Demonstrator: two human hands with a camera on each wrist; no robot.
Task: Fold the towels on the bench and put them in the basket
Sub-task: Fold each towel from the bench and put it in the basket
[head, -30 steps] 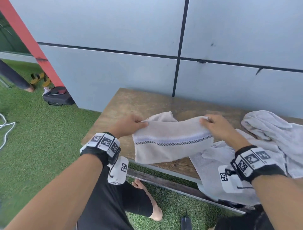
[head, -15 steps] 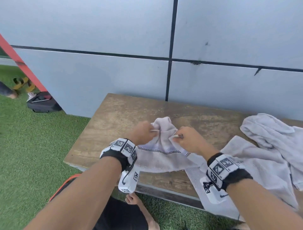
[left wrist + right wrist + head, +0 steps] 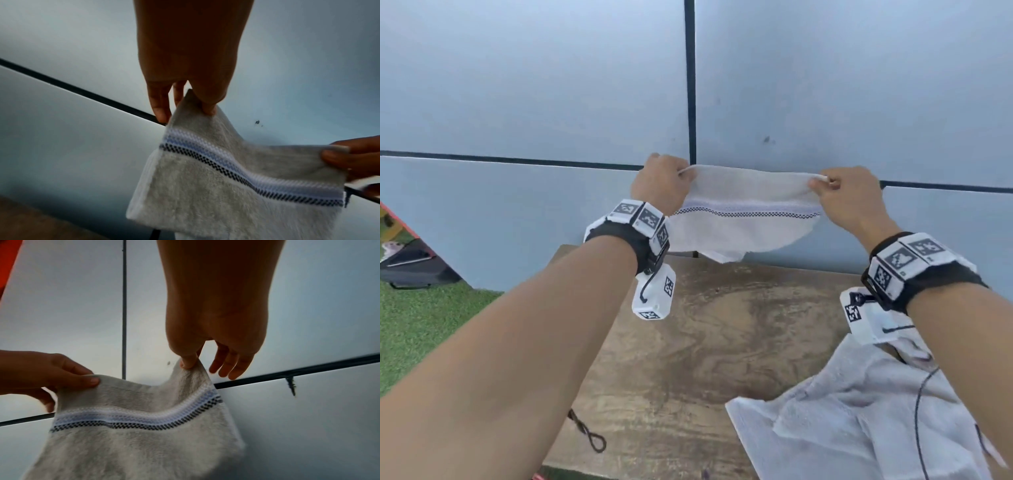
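A: What's over on the left?

B: Green turf (image 3: pixel 421 329) with a dark bag (image 3: pixel 410 263) lying by the wall (image 3: pixel 534 85). Next comes the left hand (image 3: pixel 659 185), raised, thumb and fingertips pinching one top corner of the small towel (image 3: pixel 743 219).

A: And the towel itself?

B: It hangs in the air in front of the wall, above the far edge of the wooden bench (image 3: pixel 688 359), stretched between both hands, its checked blue stripe running across.

A: The right hand (image 3: pixel 849 202)?

B: It pinches the other top corner between thumb and forefinger; the remaining fingers hang loose, off the cloth.

A: Further right?

B: A crumpled pile of towels (image 3: pixel 859 418) on the near right of the bench.
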